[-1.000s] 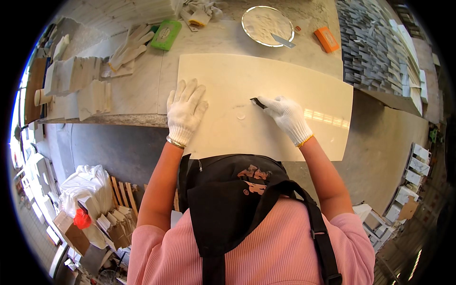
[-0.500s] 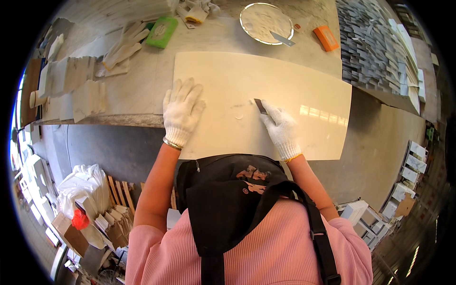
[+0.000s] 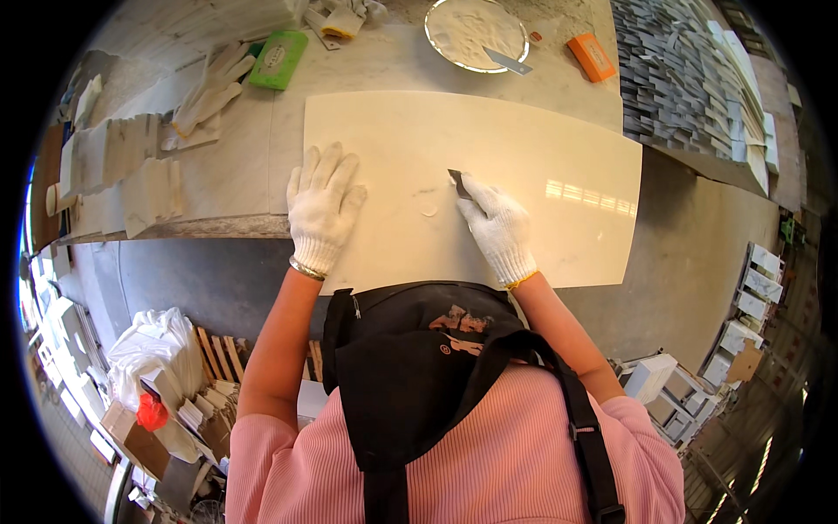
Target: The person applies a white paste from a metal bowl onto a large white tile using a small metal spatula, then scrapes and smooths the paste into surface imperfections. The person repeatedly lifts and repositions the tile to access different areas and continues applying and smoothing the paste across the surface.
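Holding a small dark flat-bladed scraper (image 3: 459,185), the right hand (image 3: 499,225), in a white knitted glove with a yellow-edged cuff, is clamped with thumb and fingers on its near end. The left hand (image 3: 323,205), also in a white knitted glove, lies palm down with its fingers slightly apart, near the left edge of a glossy cream-white rectangular stone slab (image 3: 397,249). The left hand grips nothing.

Position of slab: directly in front of the person, under both hands, long axis running left to right. It rests on a pale stone-topped worktable (image 3: 240,179) and projects past the table's near edge and right edge.

Key relation: a small round whitish spot (image 3: 429,210) and a short grey streak (image 3: 427,190) lie on the slab to the left of the scraper. The spot is also slightly closer to the person than the blade tip. The right hand is the nearer to both marks. The scraper's long axis slants from the right fingers away and to the left. Contact between blade edge and slab cannot be confirmed.

Beyond the slab: a round silver-rimmed bowl (image 3: 478,70) of white paste, with a grey flat-bladed spatula (image 3: 507,61) across its rim.
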Demonstrator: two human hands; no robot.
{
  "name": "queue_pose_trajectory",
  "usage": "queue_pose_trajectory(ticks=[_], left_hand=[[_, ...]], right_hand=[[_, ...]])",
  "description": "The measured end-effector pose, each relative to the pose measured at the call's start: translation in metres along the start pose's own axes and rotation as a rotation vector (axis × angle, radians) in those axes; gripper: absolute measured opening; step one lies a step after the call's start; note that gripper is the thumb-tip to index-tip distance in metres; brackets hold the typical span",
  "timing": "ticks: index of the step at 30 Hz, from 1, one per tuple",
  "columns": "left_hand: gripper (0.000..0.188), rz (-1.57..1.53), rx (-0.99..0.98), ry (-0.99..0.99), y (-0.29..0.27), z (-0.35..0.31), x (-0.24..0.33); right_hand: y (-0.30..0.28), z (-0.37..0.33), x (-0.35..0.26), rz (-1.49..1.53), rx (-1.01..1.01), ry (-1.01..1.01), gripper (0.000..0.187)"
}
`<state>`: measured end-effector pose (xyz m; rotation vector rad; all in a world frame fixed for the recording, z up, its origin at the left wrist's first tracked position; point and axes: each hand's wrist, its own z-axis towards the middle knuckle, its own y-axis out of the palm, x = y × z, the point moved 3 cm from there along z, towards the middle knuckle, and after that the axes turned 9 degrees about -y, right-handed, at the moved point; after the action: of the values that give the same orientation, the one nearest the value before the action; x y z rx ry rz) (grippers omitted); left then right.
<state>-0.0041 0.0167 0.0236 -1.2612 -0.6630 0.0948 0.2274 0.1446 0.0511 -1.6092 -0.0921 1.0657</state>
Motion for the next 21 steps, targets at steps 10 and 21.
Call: queue_pose_trajectory(ticks=[10,21], left_hand=[[0.043,-0.028,0.001,0.019,-0.002,0.003,-0.001],[0.044,-0.031,0.012,-0.004,0.000,0.000,-0.001]], right_hand=[[0.017,0.017,-0.006,0.225,-0.049,-0.075,0.034],[-0.010,0.046,0.009,-0.008,-0.251,-0.182,0.030]])
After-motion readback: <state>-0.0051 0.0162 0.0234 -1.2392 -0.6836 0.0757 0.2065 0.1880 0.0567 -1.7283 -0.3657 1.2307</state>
